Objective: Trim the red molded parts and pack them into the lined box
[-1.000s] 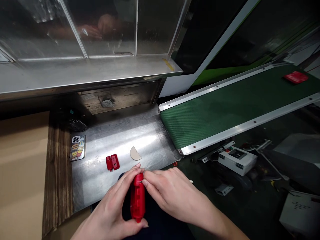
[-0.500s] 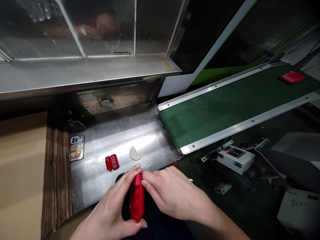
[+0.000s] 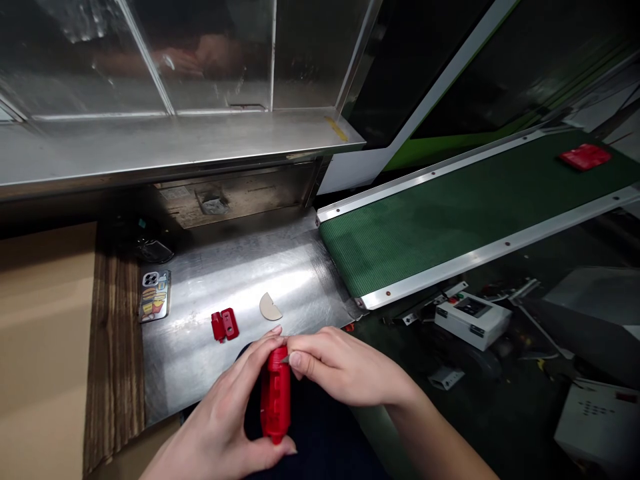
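Note:
A red plastic part (image 3: 277, 400) stands lengthwise between both hands, low in the middle of the view. My left hand (image 3: 230, 407) grips it, fingers at its far end and thumb at its near end. Beside the far end, my right hand (image 3: 335, 367) is closed in a pinch round a small pointed tool, mostly hidden by the fingers, whose tip touches the part. On the metal table (image 3: 190, 360) lie a smaller red piece (image 3: 225, 325) and a beige half-round piece (image 3: 271, 307), both beyond my left hand.
A phone (image 3: 155, 295) lies at the table's left, beside stacked cardboard (image 3: 45, 347). The green conveyor belt (image 3: 425, 213) runs off to the right, carrying a red item (image 3: 585, 157). A metal ledge (image 3: 200, 140) crosses above the table. A white box (image 3: 473, 319) stands below the belt.
My right hand's fingers have curled in more and turned slightly, and the pointed tool between them shows more clearly. My left hand and the red part have hardly moved.

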### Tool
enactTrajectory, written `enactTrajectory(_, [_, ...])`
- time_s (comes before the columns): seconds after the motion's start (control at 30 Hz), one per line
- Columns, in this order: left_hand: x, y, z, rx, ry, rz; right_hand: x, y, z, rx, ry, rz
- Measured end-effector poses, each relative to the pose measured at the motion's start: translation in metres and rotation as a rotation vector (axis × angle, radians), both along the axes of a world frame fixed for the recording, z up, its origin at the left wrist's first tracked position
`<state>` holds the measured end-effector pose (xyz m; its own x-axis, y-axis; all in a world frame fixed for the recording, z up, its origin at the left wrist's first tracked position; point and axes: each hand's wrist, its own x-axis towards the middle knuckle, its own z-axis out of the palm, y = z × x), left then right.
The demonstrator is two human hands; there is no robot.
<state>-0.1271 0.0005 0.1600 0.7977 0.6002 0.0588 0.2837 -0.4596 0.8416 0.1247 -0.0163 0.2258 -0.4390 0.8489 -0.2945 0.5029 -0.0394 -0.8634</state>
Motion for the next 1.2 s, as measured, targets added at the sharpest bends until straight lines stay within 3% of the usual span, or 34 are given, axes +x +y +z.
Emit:
enactTrajectory(0.1, [0.001, 0.001, 0.003, -0.001, -0.006, -0.011, 0.001, -0.002, -0.017, -0.111, 0.268, -0.115])
enactTrajectory(0.2, [0.002, 0.001, 0.004, -0.012, 0.002, -0.017, -0.002, -0.007, -0.025, -0.081, 0.357, -0.244])
enactTrajectory(0.43, [0.004, -0.001, -0.002, -0.004, 0.02, 0.013, -0.017, -0.018, -0.007, 0.024, 0.185, -0.349])
enactTrajectory(0.6, [0.007, -0.002, 0.0, 0.038, 0.027, 0.038, -0.025, -0.025, -0.005, 0.165, 0.097, -0.399])
enactTrajectory(0.93, [0.006, -0.002, 0.003, 0.063, 0.007, -0.003, -0.017, -0.024, -0.003, 0.143, 0.07, -0.361])
enactTrajectory(1.13, [0.002, -0.001, 0.008, 0.026, -0.039, -0.02, -0.006, -0.027, -0.006, 0.142, 0.111, -0.439])
enactTrajectory(1.2, [0.001, -0.001, 0.007, 0.028, -0.052, -0.028, -0.006, -0.029, -0.003, 0.166, 0.114, -0.394])
